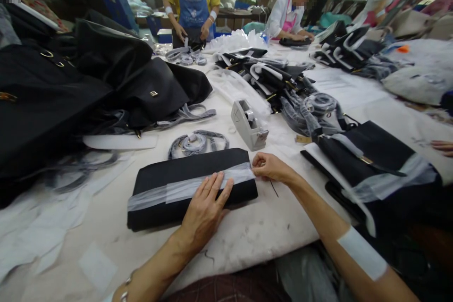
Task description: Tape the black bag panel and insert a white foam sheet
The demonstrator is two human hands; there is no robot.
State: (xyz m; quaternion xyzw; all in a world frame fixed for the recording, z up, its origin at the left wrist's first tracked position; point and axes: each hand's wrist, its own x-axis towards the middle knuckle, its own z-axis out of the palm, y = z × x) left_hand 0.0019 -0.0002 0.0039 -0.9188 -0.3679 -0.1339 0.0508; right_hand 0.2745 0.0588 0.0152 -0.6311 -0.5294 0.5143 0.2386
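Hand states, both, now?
Left hand: open, flat on the pale strip around the black bundle.
Right hand: fingers closed, pinched at the strip's right end; grip on it can't be told.

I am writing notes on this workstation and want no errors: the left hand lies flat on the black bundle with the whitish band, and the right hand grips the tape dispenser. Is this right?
Not quite: the right hand is at the right end of the black bundle, while the tape dispenser stands ungripped beyond it, as the head view shows.
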